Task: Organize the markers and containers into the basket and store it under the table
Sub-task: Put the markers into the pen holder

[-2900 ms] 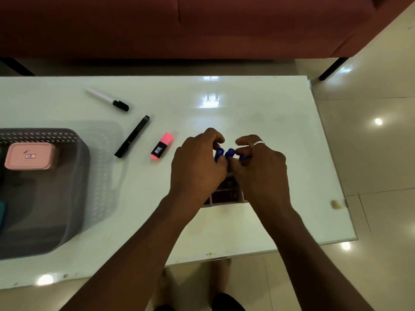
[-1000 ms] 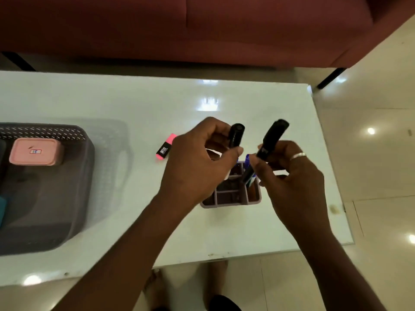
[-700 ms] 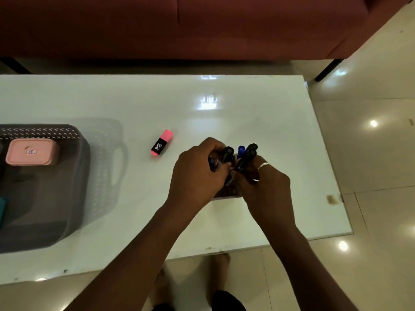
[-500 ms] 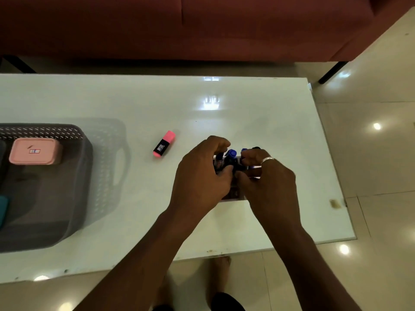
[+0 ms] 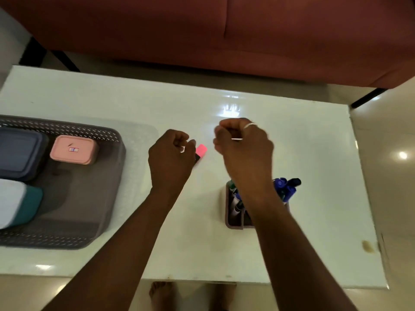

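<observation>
- Two hands are above the white surface [image 5: 292,142], and the pink highlighter [image 5: 201,151] lies on it between them.
- The left hand [image 5: 171,160] is just left of the highlighter and covers its dark end; its fingers are curled inward, but I cannot tell if it grips the highlighter.
- The right hand [image 5: 243,149] is just right of the highlighter, apart from it, with the fingers curled to a loose fist and a ring [image 5: 249,125] on one finger; it is blurred, so I cannot tell if it holds something.
- The marker holder [image 5: 233,218] stands on the surface nearer to the person than the highlighter and to its right, partly hidden under the right forearm.
- Blue and black markers [image 5: 286,187] stand in the holder and lean to the right.
- The grey basket [image 5: 107,176] is well to the left of the highlighter, and it contains a pink container [image 5: 74,149], a dark blue container [image 5: 19,151] and a white and teal container [image 5: 20,203].
</observation>
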